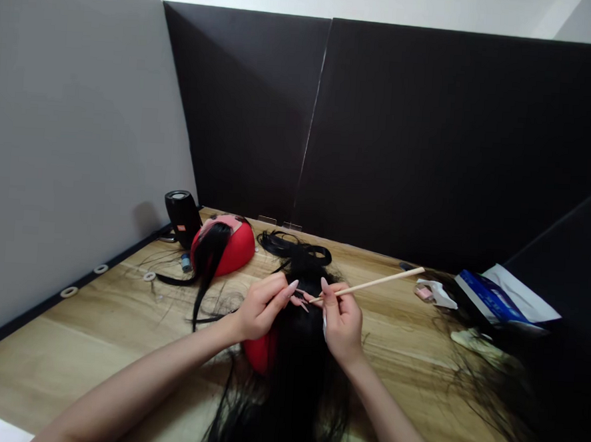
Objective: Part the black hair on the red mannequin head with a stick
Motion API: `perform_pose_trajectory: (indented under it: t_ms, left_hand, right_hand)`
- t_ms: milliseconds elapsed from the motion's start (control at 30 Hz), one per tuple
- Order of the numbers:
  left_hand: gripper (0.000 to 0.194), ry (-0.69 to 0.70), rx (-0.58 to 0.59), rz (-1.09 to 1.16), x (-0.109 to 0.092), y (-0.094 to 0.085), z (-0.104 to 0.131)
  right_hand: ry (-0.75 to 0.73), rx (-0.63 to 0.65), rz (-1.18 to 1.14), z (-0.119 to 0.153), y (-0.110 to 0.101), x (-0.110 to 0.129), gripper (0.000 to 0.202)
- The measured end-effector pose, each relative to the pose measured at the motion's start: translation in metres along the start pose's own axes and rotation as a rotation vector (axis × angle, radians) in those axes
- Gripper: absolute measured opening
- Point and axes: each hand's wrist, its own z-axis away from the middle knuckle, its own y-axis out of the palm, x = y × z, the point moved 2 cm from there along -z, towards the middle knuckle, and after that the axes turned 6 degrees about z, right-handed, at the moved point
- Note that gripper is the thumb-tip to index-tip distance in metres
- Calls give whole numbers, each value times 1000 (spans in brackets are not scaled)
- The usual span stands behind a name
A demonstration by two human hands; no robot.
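Black hair hangs long over a red head form in front of me, covering most of it. My right hand pinches a thin, pale wooden stick. Its thicker end points up and to the right; the lower end meets the fingertips over the hair. Just left of it, my left hand is closed, thumb and fingers pressed together close to the hair's top. Whatever lies in that pinch is too small to make out. The two hands' fingertips nearly meet at the stick's lower tip.
A second red form with black hair stands at the back left, near a black speaker. Tape rings lie along the left edge. At right are a blue packet, crumpled tissue and loose hair. Dark panels enclose the table.
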Motion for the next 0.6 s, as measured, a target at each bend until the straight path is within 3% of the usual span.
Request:
perform_pose_trajectory:
  t_ms: [233,400,600]
  left_hand:
    - [36,12,26,-9,-1,-3,-5]
    - [30,86,158,-32,-4,0,-3]
    - [32,119,228,-118,-3,0,0]
  right_hand:
    - [21,-38,-28,-4,2,5,31]
    - [62,-85,-136,-6,4,8,34]
    - [76,-72,-159,-7,3,11,37]
